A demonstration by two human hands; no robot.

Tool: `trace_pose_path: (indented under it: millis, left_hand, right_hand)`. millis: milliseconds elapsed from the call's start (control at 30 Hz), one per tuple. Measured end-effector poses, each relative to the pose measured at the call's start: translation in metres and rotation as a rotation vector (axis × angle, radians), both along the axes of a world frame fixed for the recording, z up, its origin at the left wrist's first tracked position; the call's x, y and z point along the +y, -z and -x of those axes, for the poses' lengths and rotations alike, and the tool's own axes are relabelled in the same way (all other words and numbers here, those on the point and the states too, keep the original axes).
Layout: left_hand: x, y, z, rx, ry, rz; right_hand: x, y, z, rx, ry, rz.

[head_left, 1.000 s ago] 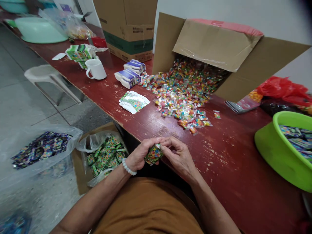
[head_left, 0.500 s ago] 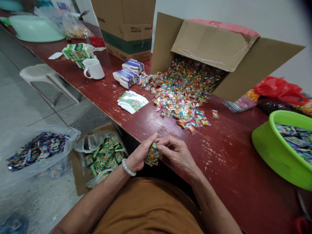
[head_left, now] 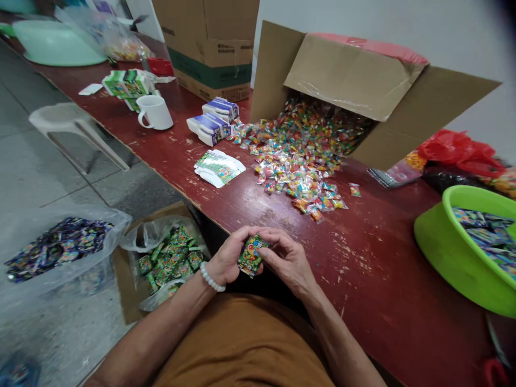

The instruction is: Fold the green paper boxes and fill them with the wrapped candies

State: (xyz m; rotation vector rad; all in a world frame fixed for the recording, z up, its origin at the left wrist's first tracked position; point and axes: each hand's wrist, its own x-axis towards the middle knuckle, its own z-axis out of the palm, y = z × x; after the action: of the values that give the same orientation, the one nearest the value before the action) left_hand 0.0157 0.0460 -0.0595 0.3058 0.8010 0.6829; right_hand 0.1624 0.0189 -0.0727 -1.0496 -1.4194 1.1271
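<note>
Between my hands, near the table's front edge, is a small green candy box (head_left: 250, 255) with a colourful print. My left hand (head_left: 230, 257) is wrapped round its left side, a pale bead bracelet on the wrist. From the right, my right hand (head_left: 287, 259) grips the same box, thumb on its printed face and fingers along its top. Beyond the hands, a heap of small wrapped candies (head_left: 302, 166) spills onto the table. To the left of the heap lies a flat stack of green-and-white carton blanks (head_left: 220, 167).
A tipped cardboard box (head_left: 334, 75) stands behind the candies. Purple cartons (head_left: 212, 128) and a white mug (head_left: 155, 113) are left of it. A green basin (head_left: 455, 263) with packets sits right. On the floor, a lined carton (head_left: 131, 290) holds green boxes beside a bag of purple packets (head_left: 68, 244).
My right fingers have moved from pinching the box's top edge to lying along it, with the thumb on its face. The printed face now shows more fully.
</note>
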Motion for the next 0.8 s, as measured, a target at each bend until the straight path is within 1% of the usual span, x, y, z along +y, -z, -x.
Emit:
trace_pose_path:
  millis: [33,100,167,233,300,400,500,567,633,733,800]
  left_hand:
    - [0.001,0.001,0.001,-0.021,-0.009,0.008]
    - [0.001,0.004,0.002,-0.031,-0.02,-0.007]
    - [0.0,0.008,0.006,-0.011,-0.008,-0.032]
    - [-0.003,0.01,0.014,0.015,-0.005,-0.069]
    - [-0.005,0.012,0.025,0.052,-0.043,-0.157]
    - [-0.011,0.012,0.038,0.18,-0.099,-0.323]
    - [-0.018,0.012,0.037,0.264,-0.166,-0.43]
    - [-0.021,0.014,0.031,0.245,-0.238,-0.447]
    - [-0.022,0.017,0.024,0.203,-0.269,-0.429]
    - [-0.023,0.019,0.015,0.164,-0.262,-0.395]
    - [-0.025,0.019,0.011,0.145,-0.287,-0.394]
  right_hand:
    - [-0.001,0.002,0.002,-0.004,0.008,-0.002]
    - [-0.004,0.007,0.005,-0.024,0.015,0.046]
    - [-0.005,0.01,0.006,-0.063,-0.014,0.112]
    - [-0.006,0.01,0.007,-0.128,-0.047,0.123]
    - [-0.004,0.01,0.009,-0.198,-0.059,0.073]
    - [-0.001,0.011,0.016,-0.271,-0.09,-0.028]
    - [-0.001,0.013,0.024,-0.398,-0.102,-0.188]
    - [-0.003,0.016,0.026,-0.511,-0.084,-0.296]
    - [-0.006,0.019,0.026,-0.622,-0.072,-0.354]
    - [-0.012,0.023,0.025,-0.742,-0.057,-0.363]
    - [-0.015,0.025,0.027,-0.772,-0.044,-0.351]
